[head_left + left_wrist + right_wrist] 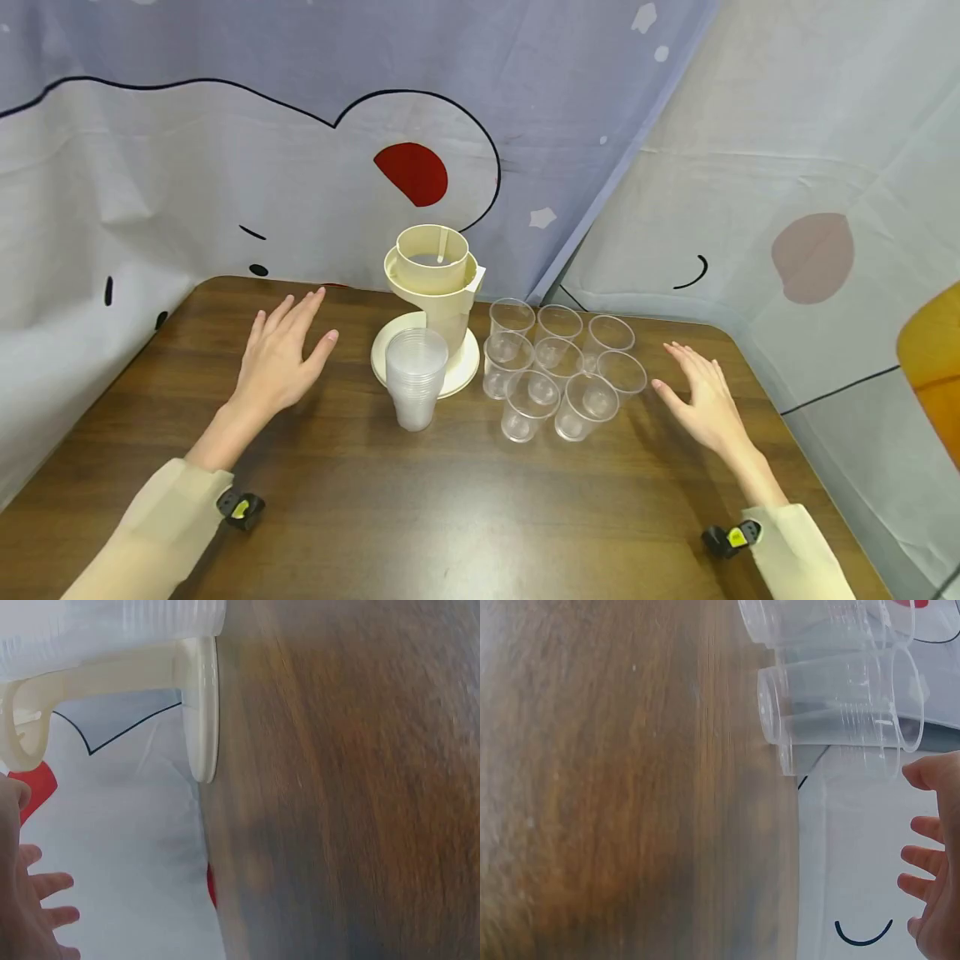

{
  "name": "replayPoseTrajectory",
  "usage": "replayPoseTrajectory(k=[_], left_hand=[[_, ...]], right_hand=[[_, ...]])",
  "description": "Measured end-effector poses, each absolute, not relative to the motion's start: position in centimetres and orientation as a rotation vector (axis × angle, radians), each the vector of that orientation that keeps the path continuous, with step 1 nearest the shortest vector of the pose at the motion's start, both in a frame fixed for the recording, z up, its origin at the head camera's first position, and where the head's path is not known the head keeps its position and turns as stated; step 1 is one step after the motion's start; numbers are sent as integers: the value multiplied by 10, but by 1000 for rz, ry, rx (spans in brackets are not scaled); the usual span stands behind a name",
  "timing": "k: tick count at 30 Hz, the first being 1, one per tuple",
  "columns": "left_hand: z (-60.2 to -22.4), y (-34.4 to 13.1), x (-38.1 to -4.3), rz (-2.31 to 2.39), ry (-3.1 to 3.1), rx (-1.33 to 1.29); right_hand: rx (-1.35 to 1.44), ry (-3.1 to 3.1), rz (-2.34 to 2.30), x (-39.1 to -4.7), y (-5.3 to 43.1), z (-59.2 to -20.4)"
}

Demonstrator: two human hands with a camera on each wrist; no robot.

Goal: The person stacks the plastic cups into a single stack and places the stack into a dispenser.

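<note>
Pale sleeves (161,517) come in from the bottom corners, and at each wrist sits a black device with a yellow patch (242,508). Wood-grained table (450,533) spreads between the two forearms. Past the cuffs, the right hand (701,400) hangs to the right of the loose cups, nearest to them but apart; its fingers (922,859) are extended, slightly apart and holding nothing. On the other side the left hand (281,362) is likewise bare of any object, fingers stretched forward with small gaps, thumb spread toward the middle.

Between the hands, a tall nested stack of clear plastic cups (416,383) stands upright on the table, left of centre, just in front of a cream plastic stand; whether the two touch I cannot tell. To its right, eight single clear cups (532,396) stand upright, mouths up, in a close cluster, their rims overlapping in the view. Behind the stack, the cream plastic stand (446,325) rests on a round base, with an upright column carrying an open ring and a cylinder inside it. Beyond the table's far edge hangs a blue-grey and white cloth (300,183), printed with black outlines, red patches and small stars
</note>
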State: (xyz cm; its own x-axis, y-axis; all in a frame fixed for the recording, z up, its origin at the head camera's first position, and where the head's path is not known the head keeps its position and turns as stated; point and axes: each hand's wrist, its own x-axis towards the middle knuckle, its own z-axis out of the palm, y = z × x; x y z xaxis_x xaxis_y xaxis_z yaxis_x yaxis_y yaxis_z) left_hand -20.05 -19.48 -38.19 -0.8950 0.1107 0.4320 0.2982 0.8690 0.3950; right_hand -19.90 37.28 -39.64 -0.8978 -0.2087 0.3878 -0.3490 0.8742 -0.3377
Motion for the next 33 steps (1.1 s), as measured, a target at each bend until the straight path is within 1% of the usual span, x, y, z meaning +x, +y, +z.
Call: replayPoseTrajectory(k=[6, 13, 23, 33], left_hand=[[-383, -188, -196, -775, -2588, -292], [-382, -178, -189, -1023, -2496, -331], [-379, -161, -177, -1105, -2466, -347], [-379, -147, -173, -1334, -2422, -404]], right_hand=[[414, -2672, 646, -195, 371, -395], [365, -2655, 842, -190, 369, -393], [348, -2636, 958, -181, 355, -388], [324, -2615, 1060, -176, 346, -381]])
